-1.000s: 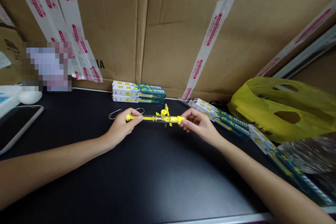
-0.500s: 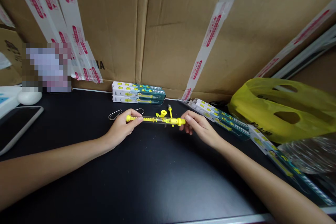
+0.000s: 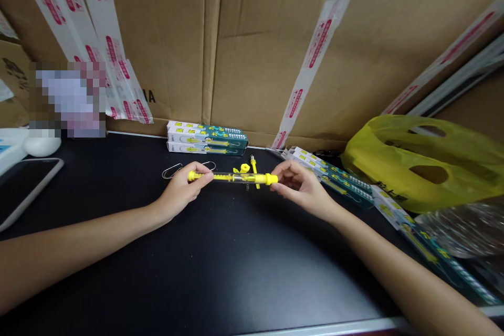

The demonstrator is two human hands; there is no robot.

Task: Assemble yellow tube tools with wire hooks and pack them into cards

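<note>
A clear-tubed spring scale (image 3: 221,177) with yellow ends is held level above the black table. My left hand (image 3: 181,187) pinches its left end between thumb and fingers. At the other end, the thumb and fingertips of my right hand (image 3: 302,187) are around the yellow end cap. Just behind the tube lie a small yellow fitting (image 3: 244,168) and a thin yellow rod (image 3: 253,161) with a metal tip. A tiny dark spring (image 3: 248,187) shows below the tube. Bent wire hooks (image 3: 171,171) lie behind my left hand, partly hidden.
Printed spring scale boxes (image 3: 207,138) are stacked at the back, with more boxes (image 3: 334,178) to the right. A yellow plastic bag (image 3: 394,163) and clear plastic wrap (image 3: 460,231) sit far right. A phone (image 3: 29,189) lies left. Taped cardboard (image 3: 260,63) walls the back.
My right hand has turned and shifted its fingers on the end cap, with the thumb now lower. The right part of the tube looks rotated. My left hand keeps its pinch.
</note>
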